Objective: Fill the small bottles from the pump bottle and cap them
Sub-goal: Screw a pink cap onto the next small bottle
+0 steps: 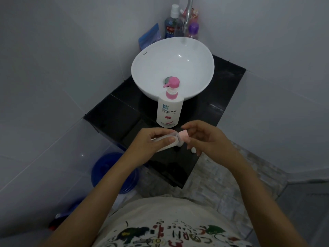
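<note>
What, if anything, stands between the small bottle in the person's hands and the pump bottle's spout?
Nothing visible does. The left hand holds the small bottle on its side, the right hand pinches its pink cap, and the pump bottle stands just beyond on the black counter, its spout unobstructed.

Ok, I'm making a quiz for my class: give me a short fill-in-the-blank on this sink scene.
1. The pump bottle has a ____ pump head.
2. The small bottle is held in the ____ hand.
3. The right hand pinches the small bottle's pink ____.
4. The pump bottle stands on the black counter in front of the white ____.

Missing words: pink; left; cap; basin
</note>
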The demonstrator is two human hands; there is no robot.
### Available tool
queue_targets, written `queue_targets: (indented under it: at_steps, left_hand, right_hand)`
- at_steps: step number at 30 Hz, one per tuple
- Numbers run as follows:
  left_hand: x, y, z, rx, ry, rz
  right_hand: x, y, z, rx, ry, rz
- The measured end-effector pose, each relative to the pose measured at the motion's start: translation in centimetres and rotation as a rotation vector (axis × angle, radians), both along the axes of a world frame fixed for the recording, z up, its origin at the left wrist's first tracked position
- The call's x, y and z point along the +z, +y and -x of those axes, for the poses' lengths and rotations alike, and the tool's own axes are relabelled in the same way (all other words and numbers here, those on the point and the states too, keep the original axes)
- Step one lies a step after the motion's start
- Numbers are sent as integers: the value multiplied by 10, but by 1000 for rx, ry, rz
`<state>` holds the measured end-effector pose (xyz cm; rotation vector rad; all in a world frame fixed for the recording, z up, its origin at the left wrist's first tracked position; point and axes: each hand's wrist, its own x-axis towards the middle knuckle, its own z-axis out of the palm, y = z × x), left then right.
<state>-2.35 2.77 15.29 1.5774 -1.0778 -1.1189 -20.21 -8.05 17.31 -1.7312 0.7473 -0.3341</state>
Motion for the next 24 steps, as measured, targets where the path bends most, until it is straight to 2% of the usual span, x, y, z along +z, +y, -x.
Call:
queue_targets:
  at_steps: [5,10,18,24]
  left_hand:
    - [0,0,2,-22,-29,6]
    - [-1,0,0,-11,-7,0]
    - [-3,1,1,-12,-18,13]
    - [-8,2,3,12,-52,20]
  right_hand:
    - [-3,3,-5,-69,50,28]
    - [0,2,0,-1,8,31]
    - [-7,10,-6,-81,59,47]
    - [-12,20,-9,-178,38,-63]
